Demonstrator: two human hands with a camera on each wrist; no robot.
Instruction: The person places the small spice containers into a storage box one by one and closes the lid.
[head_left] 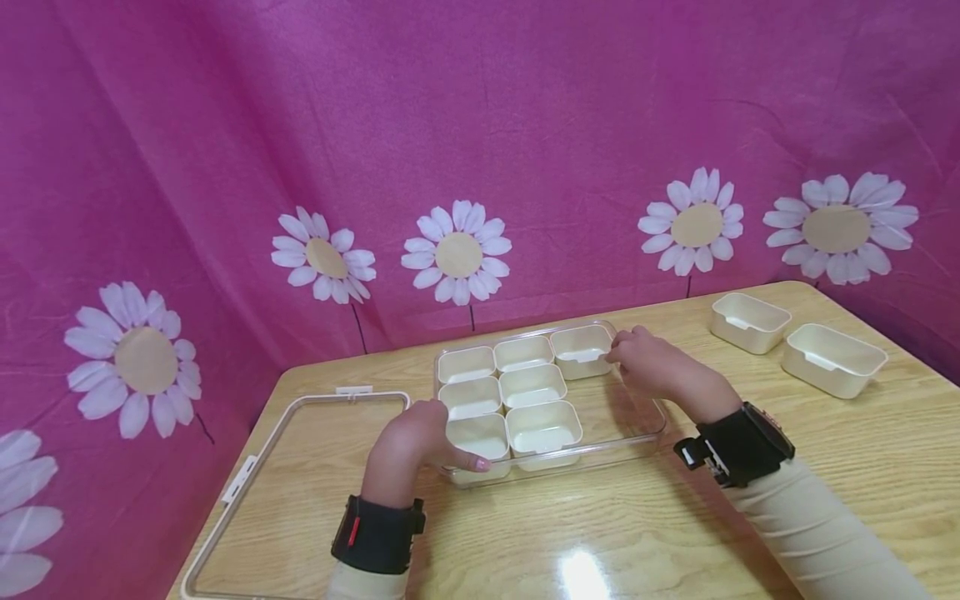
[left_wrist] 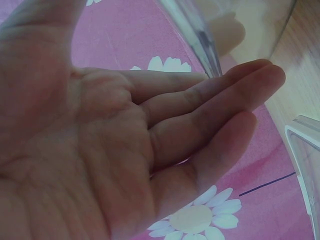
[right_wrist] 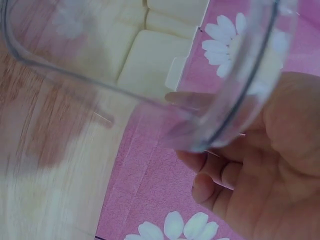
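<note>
A clear tray on the table holds several cream containers in rows. My left hand is at the tray's left side, its thumb over the front left container. In the left wrist view its fingers are nearly straight beside the clear wall. At the tray's back right corner, my right hand holds the right side of a cream container. The right wrist view has the index fingertip against that container, the other fingers curled; the thumb is hidden.
A clear lid with a white rim lies on the table left of the tray. Two more cream containers, a farther one and a nearer one, stand at the right. A pink flowered cloth hangs behind the table.
</note>
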